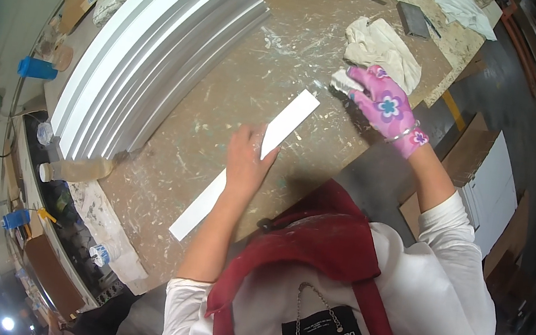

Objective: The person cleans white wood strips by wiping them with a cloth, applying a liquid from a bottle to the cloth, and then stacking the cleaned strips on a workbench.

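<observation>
A long white strip [199, 207], flat and straight-edged, lies slantwise across the worktable. My left hand [247, 161] is bare and grips the strip near its middle, thumb on one side and fingers on the other. On my right hand [386, 105] is a pink glove with a flower pattern. Its fingers close on a small white wad [345, 81] with a dark underside; whether this is cloth or a pad I cannot make out. Just beyond the glove lies a crumpled cream cloth [384, 50]. The wad is apart from the strip's far end.
A stack of curved white mouldings [154, 49] fills the table's left side. A bottle of yellowish liquid [76, 170] lies beside its near end. At the far right are a dark grey block [413, 20] and a white cloth [465, 10]. Marks and scraps cover the brown tabletop [222, 103].
</observation>
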{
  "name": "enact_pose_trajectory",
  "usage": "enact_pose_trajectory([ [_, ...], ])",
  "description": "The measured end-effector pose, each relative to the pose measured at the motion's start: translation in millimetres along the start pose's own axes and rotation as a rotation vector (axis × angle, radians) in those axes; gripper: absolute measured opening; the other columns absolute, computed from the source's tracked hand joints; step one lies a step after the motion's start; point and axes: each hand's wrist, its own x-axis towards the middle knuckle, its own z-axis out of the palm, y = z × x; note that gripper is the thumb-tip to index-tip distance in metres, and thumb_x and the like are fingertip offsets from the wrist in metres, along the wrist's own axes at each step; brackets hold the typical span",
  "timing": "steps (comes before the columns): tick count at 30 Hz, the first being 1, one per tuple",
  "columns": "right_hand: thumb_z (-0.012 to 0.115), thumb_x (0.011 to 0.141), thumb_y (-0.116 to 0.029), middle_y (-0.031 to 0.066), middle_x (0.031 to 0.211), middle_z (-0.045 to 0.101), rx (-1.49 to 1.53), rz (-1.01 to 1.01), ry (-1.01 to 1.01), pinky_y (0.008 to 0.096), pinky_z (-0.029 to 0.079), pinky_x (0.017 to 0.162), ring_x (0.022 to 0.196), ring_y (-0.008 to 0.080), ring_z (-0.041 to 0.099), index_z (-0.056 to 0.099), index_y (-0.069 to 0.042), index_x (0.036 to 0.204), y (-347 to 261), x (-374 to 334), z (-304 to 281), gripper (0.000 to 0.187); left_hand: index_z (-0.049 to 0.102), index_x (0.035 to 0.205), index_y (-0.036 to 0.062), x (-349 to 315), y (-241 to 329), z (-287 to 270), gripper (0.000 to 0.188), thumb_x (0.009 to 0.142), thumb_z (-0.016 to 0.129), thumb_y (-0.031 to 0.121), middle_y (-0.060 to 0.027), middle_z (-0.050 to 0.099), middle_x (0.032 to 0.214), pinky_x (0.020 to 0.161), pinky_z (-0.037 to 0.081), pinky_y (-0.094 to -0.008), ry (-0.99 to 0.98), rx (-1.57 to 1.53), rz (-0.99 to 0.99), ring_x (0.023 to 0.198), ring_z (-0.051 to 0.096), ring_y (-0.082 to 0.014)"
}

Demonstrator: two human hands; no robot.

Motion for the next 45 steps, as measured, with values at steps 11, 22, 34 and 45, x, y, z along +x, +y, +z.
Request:
enact_pose_trajectory([
  [11, 0.061, 0.087, -0.024, 0.0202, 0.109, 0.057, 0.557, -0.486, -0.056, 0.0388, 0.05, 0.081, 0.093, 0.0284, 0.062, 0.036, 0.002, 0.137, -94, -38, 94, 0.061, 0.058, 0.122, 0.0072, -31, 16, -98, 0.051, 0.074, 0.075, 0.016, -0.0157, 0.055, 0.124, 0.096, 0.041, -0.0407, -0.07, 0.043, 0.092, 0.114, 0.05, -0.0349],
  [22, 0.055, 0.088, -0.032, 0.0158, 0.134, 0.049, -0.185, -0.537, -0.048, 0.0417, 0.033, 0.108, 0.126, 0.0334, 0.044, 0.052, -0.009, 0.129, -62, 4, 55, 0.047, 0.062, 0.112, 0.0017, -127, -72, -172, 0.034, 0.082, 0.067, 0.017, -0.0147, 0.064, 0.106, 0.084, 0.046, -0.0358, 0.13, 0.076, -0.558, 0.099, 0.061, -0.0299],
  [34, 0.052, 0.091, -0.04, 0.0181, 0.129, 0.053, -0.439, 0.035, 0.269, 0.0435, 0.037, 0.103, 0.12, 0.0369, 0.048, 0.048, -0.01, 0.132, 150, 44, 52, 0.051, 0.061, 0.116, 0.0048, -238, -277, -211, 0.039, 0.086, 0.062, 0.03, -0.019, 0.051, 0.131, 0.097, 0.04, -0.0464, 0.286, 0.77, -0.726, 0.115, 0.05, -0.0392],
  [45, 0.05, 0.088, -0.027, 0.0087, 0.087, 0.062, -0.111, -0.466, -0.257, 0.0421, 0.046, 0.07, 0.081, 0.0262, 0.06, 0.063, -0.012, 0.096, -127, -20, 118, 0.021, 0.031, 0.143, 0.0044, -131, -51, -61, 0.077, 0.081, 0.068, 0.029, -0.0172, 0.031, 0.149, 0.11, 0.02, -0.0516, -0.241, 0.349, -0.161, 0.137, 0.026, -0.0391],
])
